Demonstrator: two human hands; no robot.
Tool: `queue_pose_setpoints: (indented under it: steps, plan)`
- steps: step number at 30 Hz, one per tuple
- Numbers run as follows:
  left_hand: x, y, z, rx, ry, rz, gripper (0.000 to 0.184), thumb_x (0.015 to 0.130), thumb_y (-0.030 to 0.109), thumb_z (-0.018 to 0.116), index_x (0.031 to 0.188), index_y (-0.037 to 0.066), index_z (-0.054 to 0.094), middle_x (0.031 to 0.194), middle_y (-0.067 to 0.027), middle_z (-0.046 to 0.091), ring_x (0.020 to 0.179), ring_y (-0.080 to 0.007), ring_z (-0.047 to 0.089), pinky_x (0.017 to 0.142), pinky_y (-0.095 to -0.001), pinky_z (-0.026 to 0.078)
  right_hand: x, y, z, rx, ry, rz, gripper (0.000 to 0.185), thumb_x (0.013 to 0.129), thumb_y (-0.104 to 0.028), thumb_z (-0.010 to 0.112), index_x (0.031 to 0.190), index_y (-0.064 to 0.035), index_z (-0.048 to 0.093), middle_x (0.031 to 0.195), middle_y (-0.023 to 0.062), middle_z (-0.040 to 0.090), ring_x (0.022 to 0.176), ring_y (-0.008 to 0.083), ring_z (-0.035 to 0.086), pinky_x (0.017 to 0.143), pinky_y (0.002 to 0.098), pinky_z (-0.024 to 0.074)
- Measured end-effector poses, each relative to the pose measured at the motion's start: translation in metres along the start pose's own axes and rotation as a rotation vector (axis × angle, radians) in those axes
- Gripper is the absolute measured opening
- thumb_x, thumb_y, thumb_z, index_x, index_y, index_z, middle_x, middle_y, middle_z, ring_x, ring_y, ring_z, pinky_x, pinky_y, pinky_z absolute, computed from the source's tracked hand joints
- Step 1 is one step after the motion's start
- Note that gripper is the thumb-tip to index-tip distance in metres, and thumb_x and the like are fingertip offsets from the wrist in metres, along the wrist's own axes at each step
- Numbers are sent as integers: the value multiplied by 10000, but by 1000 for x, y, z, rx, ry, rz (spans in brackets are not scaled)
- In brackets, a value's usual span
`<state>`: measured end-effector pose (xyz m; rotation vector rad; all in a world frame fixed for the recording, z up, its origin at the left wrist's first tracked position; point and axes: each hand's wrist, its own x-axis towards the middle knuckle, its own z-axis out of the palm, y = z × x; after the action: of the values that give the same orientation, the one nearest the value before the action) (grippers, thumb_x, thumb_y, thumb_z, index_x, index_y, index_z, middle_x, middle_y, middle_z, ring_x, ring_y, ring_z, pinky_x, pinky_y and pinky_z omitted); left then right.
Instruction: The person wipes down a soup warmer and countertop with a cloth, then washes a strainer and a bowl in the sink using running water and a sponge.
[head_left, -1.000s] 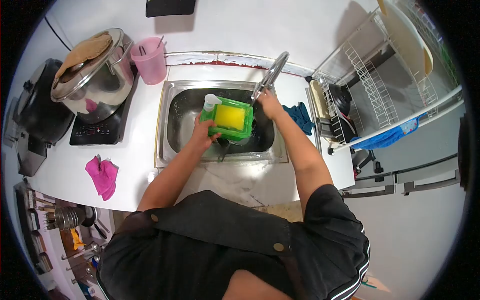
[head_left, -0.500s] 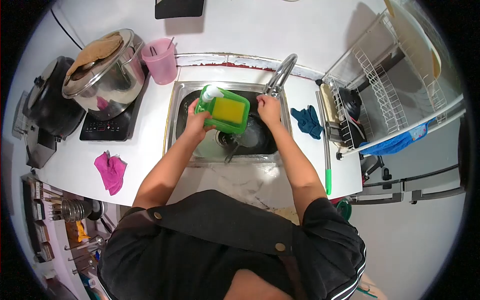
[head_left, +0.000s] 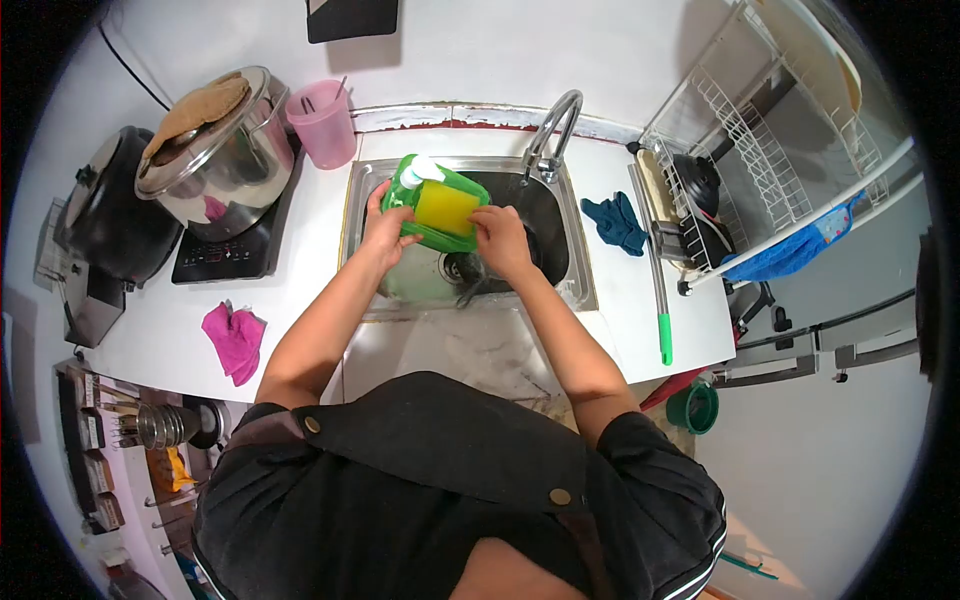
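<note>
Over the sink (head_left: 585,230), my left hand (head_left: 387,228) grips the left side of a green container (head_left: 463,184) that bears a white pump top (head_left: 418,172) and a yellow sponge (head_left: 444,207). The fingertips of my right hand (head_left: 500,238) are pinched at the right edge of the sponge. Behind my right hand stands the curved metal faucet (head_left: 556,130). Below the container, a round drain and a dark utensil show in the basin, partly hidden by my hands.
Left are a steel pot (head_left: 235,170) on a black cooktop (head_left: 222,258), a black cooker (head_left: 125,215), a pink cup (head_left: 324,128) and a pink cloth (head_left: 233,340). Right are a teal cloth (head_left: 614,223), a green-ended stick (head_left: 665,338) and a white dish rack (head_left: 755,150).
My right hand has left the faucet and come down to the sponge in the container. My left hand still holds the container, now tilted a little differently.
</note>
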<state>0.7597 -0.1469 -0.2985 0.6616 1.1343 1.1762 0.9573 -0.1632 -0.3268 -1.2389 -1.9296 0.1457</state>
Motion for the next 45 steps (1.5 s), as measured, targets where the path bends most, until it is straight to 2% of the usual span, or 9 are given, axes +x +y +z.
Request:
queue_pose_setpoints:
  steps: [11, 14, 21, 29, 37, 40, 42, 43, 45]
  plan:
    - [-5, -2, -11, -110, -5, -79, 572, 680, 16, 530, 1191, 176, 329, 1088, -78, 420, 906, -235, 465, 703, -400, 445, 9, 17, 10, -2, 294, 96, 222, 770, -129, 559, 970, -35, 585, 930, 151, 599, 896, 311, 552, 783, 378, 399]
    - [11, -19, -12, -297, 57, -191, 437, 692, 52, 538, 1099, 125, 396, 1032, -75, 445, 874, -229, 476, 679, -362, 470, 16, 31, 22, 616, 52, 678, 402, 842, -335, 497, 1054, 3, 547, 915, 137, 602, 889, 274, 562, 785, 360, 409]
    - [62, -23, 0, -367, -89, -160, 259, 695, 79, 551, 941, 94, 471, 914, -72, 490, 832, -217, 504, 582, -282, 501, 57, 45, 17, 363, -73, 667, 404, 783, -328, 576, 1032, -11, 555, 825, 127, 587, 794, 263, 572, 722, 339, 437]
    - [139, 0, 48, -228, -129, -40, 530, 707, 102, 581, 1169, 208, 344, 1093, -69, 416, 966, -215, 455, 687, -346, 500, 129, 119, 29, -55, 71, 272, 246, 694, -188, 571, 798, 34, 588, 653, 200, 563, 635, 303, 575, 583, 379, 439]
    - [201, 1, 71, 294, -65, -82, 627, 771, 302, 580, 1291, 263, 231, 1190, -115, 401, 1062, -281, 411, 781, -473, 419, 168, 185, 42, -177, 21, 161, 232, 673, -180, 585, 773, 29, 578, 713, 244, 551, 754, 388, 537, 720, 424, 436]
    - [208, -9, 70, 500, 16, -41, 655, 744, 321, 612, 1290, 202, 269, 1132, -139, 451, 1058, -295, 415, 822, -477, 395, 179, 175, 37, -233, -23, 204, 363, 682, -332, 640, 844, -12, 588, 932, 212, 531, 887, 355, 507, 778, 432, 429]
    - [211, -13, 68, 917, 470, 673, 618, 722, 275, 626, 1254, 129, 349, 1110, -174, 469, 1002, -322, 457, 810, -438, 411, 193, 143, 23, -252, -36, 245, 456, 678, -421, 650, 894, -23, 595, 1035, 195, 512, 967, 339, 487, 797, 464, 424]
    - [205, -3, 69, 917, 473, 667, 618, 722, 275, 626, 1254, 129, 349, 1110, -174, 469, 1002, -322, 457, 810, -438, 411, 199, 120, 14, -466, -249, 349, 579, 648, -519, 635, 973, -43, 586, 1124, 175, 462, 1049, 326, 425, 832, 525, 379]
    - [186, 35, 74, 921, 289, 1279, 459, 725, 226, 626, 1136, 70, 496, 1077, -167, 513, 1000, -333, 471, 835, -419, 396, 202, 105, 23, -674, -465, 446, 705, 618, -616, 621, 1052, -62, 577, 1212, 154, 412, 1132, 314, 363, 867, 586, 334]
